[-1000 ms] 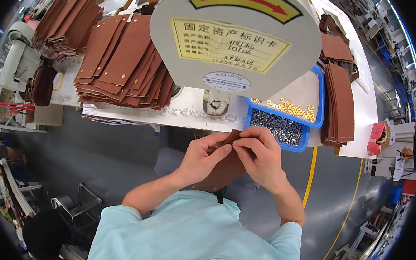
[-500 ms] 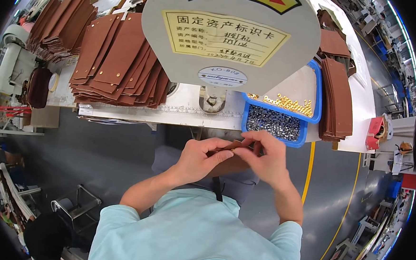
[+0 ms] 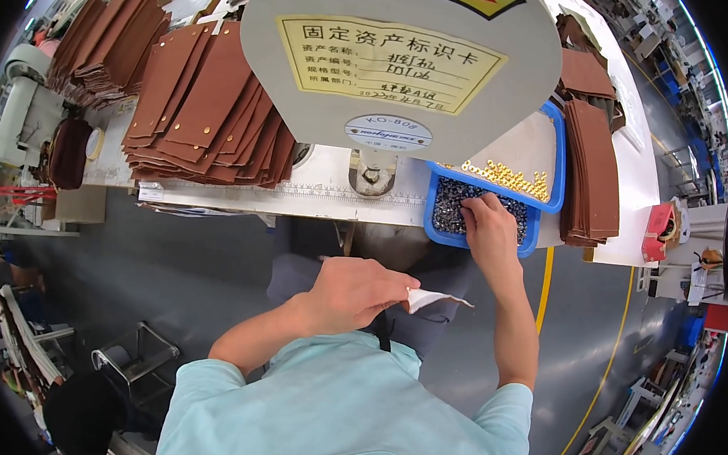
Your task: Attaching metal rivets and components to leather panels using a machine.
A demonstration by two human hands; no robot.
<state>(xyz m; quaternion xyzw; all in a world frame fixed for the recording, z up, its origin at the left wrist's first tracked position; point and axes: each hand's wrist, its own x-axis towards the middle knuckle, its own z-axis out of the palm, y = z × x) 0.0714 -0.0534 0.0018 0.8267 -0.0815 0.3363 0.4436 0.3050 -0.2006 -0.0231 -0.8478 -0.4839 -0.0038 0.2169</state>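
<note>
Far left of the blue tray (image 3: 553, 168), fanned stacks of brown leather pieces (image 3: 209, 109) lie on the white workbench (image 3: 299, 197), their long sides running away from the person; the stacks at the upper left corner are cut off by the picture's rim. The left hand (image 3: 356, 292), below and left of the tray and off the bench, is curled closed over a thin piece (image 3: 436, 299). Only its pale underside pokes out past the fingers, long axis roughly level, tip pointing right toward the right forearm; the rest is hidden inside the hand. The grey machine head (image 3: 398, 71) with its yellow label covers the bench just left of the tray. The right hand (image 3: 487, 227) reaches into the tray's near compartment, fingertips down among the dark small metal parts (image 3: 448, 212). Whether they pinch one cannot be told. Gold-coloured parts (image 3: 504, 178) fill the tray's far compartment. Right of the tray stands another brown stack (image 3: 594, 171).
</note>
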